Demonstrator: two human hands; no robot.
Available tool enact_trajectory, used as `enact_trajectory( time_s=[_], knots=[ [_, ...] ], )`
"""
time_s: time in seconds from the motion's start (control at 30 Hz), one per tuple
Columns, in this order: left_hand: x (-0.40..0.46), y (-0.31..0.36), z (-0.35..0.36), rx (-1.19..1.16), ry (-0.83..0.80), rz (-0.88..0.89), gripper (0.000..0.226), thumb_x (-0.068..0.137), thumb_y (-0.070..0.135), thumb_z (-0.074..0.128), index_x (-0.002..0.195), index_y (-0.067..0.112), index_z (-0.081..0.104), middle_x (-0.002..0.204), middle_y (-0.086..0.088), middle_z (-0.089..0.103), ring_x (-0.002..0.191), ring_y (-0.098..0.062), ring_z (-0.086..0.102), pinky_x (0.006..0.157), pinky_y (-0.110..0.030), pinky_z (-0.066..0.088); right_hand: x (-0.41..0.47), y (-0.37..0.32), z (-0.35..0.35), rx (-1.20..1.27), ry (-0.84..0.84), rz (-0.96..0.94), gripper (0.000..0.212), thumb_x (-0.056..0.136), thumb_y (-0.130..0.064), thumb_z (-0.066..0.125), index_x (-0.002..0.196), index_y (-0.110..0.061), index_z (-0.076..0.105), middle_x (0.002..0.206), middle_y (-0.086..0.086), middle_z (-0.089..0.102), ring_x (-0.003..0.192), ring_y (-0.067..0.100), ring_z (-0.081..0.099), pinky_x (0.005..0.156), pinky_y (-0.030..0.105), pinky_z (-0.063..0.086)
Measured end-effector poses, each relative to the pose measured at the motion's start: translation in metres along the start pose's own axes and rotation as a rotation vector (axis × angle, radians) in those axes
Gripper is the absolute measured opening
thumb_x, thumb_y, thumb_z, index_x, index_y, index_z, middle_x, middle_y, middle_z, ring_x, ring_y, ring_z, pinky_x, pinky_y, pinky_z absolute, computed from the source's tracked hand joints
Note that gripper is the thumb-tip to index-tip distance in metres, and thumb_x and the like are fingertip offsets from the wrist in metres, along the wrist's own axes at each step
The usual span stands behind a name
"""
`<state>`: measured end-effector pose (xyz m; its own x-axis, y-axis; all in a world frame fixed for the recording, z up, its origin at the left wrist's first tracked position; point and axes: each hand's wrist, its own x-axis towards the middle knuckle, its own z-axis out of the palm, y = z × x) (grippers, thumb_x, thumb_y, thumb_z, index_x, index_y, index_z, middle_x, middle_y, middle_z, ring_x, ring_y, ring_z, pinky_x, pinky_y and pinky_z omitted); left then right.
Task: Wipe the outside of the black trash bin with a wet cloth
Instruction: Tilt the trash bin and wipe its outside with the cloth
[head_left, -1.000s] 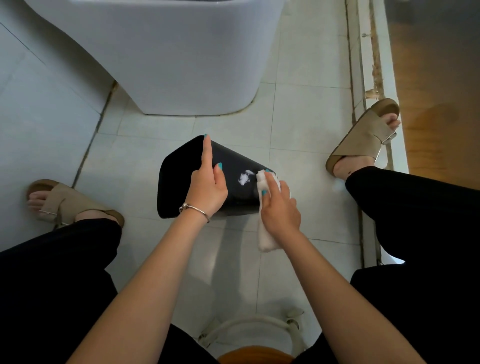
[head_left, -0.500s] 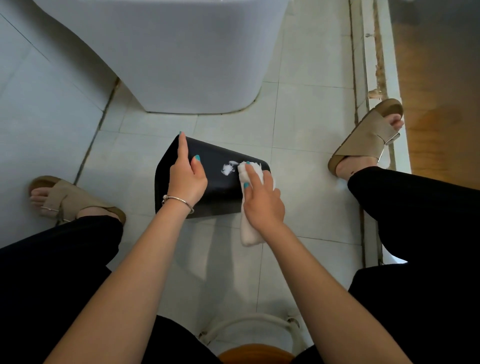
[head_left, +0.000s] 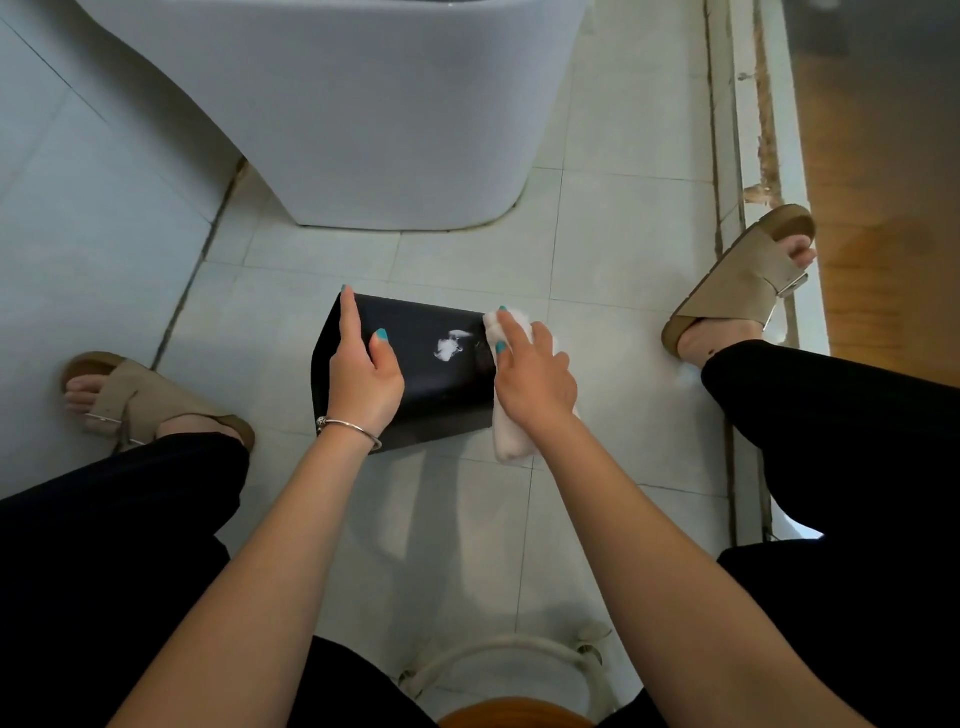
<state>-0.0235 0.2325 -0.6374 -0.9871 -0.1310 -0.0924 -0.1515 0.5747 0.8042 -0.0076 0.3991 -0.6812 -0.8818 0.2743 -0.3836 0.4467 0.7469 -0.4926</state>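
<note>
The black trash bin (head_left: 441, 384) lies on its side on the tiled floor, its glossy upper face showing a bright reflection. My left hand (head_left: 363, 371) rests on the bin's left part, the index finger stretched along its edge and the thumb on the upper face, holding it steady. My right hand (head_left: 532, 376) presses a white cloth (head_left: 511, 441) against the bin's right end; the cloth hangs down below my palm and its top peeks out past my fingertips.
A large white fixture base (head_left: 389, 130) stands just beyond the bin. My sandalled feet (head_left: 150, 402) (head_left: 748, 280) flank the bin left and right. A raised threshold (head_left: 748, 130) runs along the right, wooden floor (head_left: 883, 182) past it. A white stool rim (head_left: 509, 670) sits under me.
The bin has turned to lie flatter and more level. My right hand with the cloth has slid up along the bin's right end. My left hand has stayed on the bin's left part.
</note>
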Motion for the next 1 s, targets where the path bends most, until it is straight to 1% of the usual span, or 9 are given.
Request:
enact_trajectory(
  time_s=[0.07,0.17,0.27,0.37,0.43,0.5,0.73,0.9,1.0],
  knots=[
    [0.001,0.001,0.000,0.002,-0.004,0.004,0.058,0.101,0.009,0.035,0.153,0.015,0.012,0.073,0.022,0.027,0.062,0.009,0.048,0.062,-0.010,0.039,-0.005,-0.008,0.001,-0.018,0.006,-0.059,0.052,0.101,-0.027,0.033,0.147,-0.048,0.021,0.155,-0.001,0.023,0.115,0.036,0.043,0.089,0.043,0.038],
    [0.002,0.006,0.005,0.002,-0.028,0.009,0.057,0.101,0.006,0.034,0.153,0.011,0.011,0.075,0.023,0.021,0.057,0.035,0.034,0.059,0.003,0.033,-0.011,-0.020,0.001,-0.036,0.008,-0.123,0.054,0.101,-0.026,0.036,0.147,-0.048,0.021,0.155,0.001,0.024,0.115,0.036,0.043,0.088,0.043,0.039],
    [0.002,0.012,0.006,-0.006,-0.042,0.015,0.057,0.101,0.004,0.034,0.153,0.009,0.010,0.075,0.023,0.020,0.055,0.037,0.032,0.059,0.005,0.032,-0.014,-0.023,-0.001,-0.033,0.009,-0.131,0.054,0.101,-0.027,0.036,0.148,-0.047,0.019,0.155,0.002,0.025,0.116,0.036,0.044,0.087,0.043,0.040],
    [0.002,0.017,0.009,0.020,-0.031,0.035,0.058,0.101,0.006,0.035,0.153,0.010,0.011,0.074,0.023,0.024,0.057,0.027,0.043,0.059,0.000,0.035,-0.017,-0.021,-0.004,-0.016,0.017,-0.128,0.054,0.102,-0.028,0.036,0.149,-0.045,0.019,0.154,0.001,0.026,0.116,0.034,0.045,0.087,0.043,0.042],
    [0.005,0.019,0.014,0.030,-0.046,0.040,0.059,0.100,0.010,0.035,0.153,0.015,0.010,0.071,0.019,0.035,0.055,-0.001,0.050,0.057,-0.017,0.039,-0.019,-0.019,-0.007,0.009,0.021,-0.125,0.052,0.102,-0.029,0.034,0.150,-0.045,0.019,0.154,0.000,0.027,0.116,0.032,0.046,0.087,0.043,0.044],
    [0.008,0.019,0.020,0.036,-0.072,0.032,0.060,0.100,0.012,0.035,0.154,0.018,0.008,0.063,0.003,0.045,0.050,-0.015,0.041,0.053,-0.029,0.036,-0.021,-0.017,-0.009,0.037,0.019,-0.123,0.051,0.102,-0.030,0.033,0.150,-0.045,0.020,0.153,-0.002,0.029,0.116,0.032,0.047,0.086,0.042,0.043],
    [0.006,0.029,0.029,0.031,-0.110,0.044,0.060,0.100,0.012,0.033,0.154,0.018,0.006,0.054,-0.003,0.040,0.046,-0.016,0.037,0.042,-0.021,0.028,-0.027,-0.009,-0.017,0.138,-0.001,-0.166,0.049,0.103,-0.028,0.031,0.149,-0.044,0.022,0.146,-0.001,0.036,0.112,0.030,0.049,0.087,0.043,0.044],
    [0.004,0.032,0.029,0.011,-0.133,0.002,0.060,0.100,0.015,0.031,0.154,0.022,0.004,0.055,-0.004,0.039,0.048,-0.017,0.038,0.051,-0.031,0.032,-0.036,-0.013,-0.017,0.171,0.006,-0.195,0.049,0.103,-0.029,0.032,0.149,-0.044,0.023,0.145,-0.003,0.036,0.111,0.029,0.049,0.085,0.043,0.045],
    [0.000,0.033,0.028,-0.010,-0.132,-0.027,0.059,0.101,0.017,0.030,0.154,0.025,0.004,0.057,-0.003,0.040,0.050,-0.015,0.037,0.049,-0.025,0.032,-0.041,-0.015,-0.016,0.202,-0.008,-0.214,0.049,0.103,-0.029,0.033,0.149,-0.045,0.024,0.147,-0.004,0.034,0.114,0.029,0.047,0.089,0.045,0.046]
  ],
)
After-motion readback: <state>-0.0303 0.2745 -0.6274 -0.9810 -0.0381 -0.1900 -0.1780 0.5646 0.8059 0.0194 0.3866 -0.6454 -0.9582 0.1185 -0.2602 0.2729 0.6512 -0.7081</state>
